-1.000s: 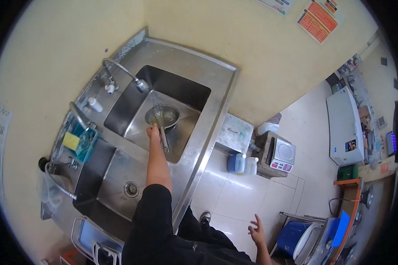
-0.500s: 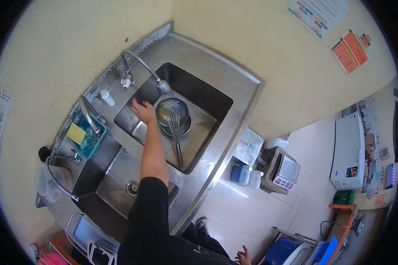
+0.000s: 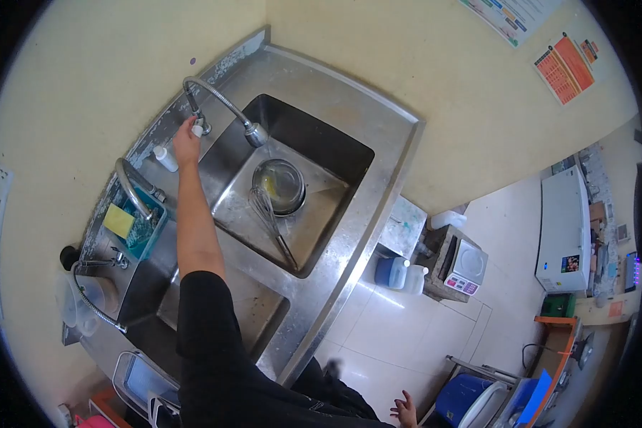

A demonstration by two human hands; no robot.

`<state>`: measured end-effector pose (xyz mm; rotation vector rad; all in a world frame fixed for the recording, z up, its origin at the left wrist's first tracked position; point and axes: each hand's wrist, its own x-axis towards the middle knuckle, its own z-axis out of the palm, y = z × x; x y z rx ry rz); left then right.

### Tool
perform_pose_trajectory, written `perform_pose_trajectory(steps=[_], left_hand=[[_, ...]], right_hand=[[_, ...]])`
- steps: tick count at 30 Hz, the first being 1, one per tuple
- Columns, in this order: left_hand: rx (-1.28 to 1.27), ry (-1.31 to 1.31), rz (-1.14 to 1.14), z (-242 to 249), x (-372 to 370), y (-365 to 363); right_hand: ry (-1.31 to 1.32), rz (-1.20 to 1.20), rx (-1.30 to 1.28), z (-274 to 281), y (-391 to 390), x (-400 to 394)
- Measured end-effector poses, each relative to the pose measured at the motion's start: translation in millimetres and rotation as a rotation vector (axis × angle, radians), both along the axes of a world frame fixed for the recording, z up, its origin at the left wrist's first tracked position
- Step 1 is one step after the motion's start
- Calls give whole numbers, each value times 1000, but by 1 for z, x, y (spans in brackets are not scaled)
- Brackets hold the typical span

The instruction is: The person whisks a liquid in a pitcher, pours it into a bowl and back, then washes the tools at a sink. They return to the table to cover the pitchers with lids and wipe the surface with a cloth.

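Note:
My left hand is at the base of the flexible faucet, its fingers closed round the white tap knob. Below the spray head, a round metal bowl rests on a darker pan in the upper sink. A wire whisk leans at the bowl's side, its handle towards the sink's lower corner. My right hand hangs low at the bottom right, fingers apart and holding nothing.
A white bottle stands on the sink ledge. Left of it, a yellow sponge lies on a teal basket. The second sink lies under my left arm. Jugs and a scale are to the right.
My left hand has moved up and left from beside the bowl to the tap knob and closed on it. The whisk's wire end has shifted left, out of the bowl's middle.

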<state>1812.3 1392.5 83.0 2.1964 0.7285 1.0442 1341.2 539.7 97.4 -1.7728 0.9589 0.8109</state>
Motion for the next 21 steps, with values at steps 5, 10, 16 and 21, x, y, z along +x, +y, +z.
perform_pose_trajectory(steps=[5,10,16,21], left_hand=[[-158,-73,165,-13,10,22],[-66,-106,319,-7,8,7],[-31,-321,293,-7,-9,-59],[-31,-186,-330,-33,-94,-195]], right_hand=[[33,27,-32,-2,-5,-15],[91,57,-58,13,10,-15],[11,-32,76,-51,-30,-32],[-247,-3,70,-73,-40,-47]])
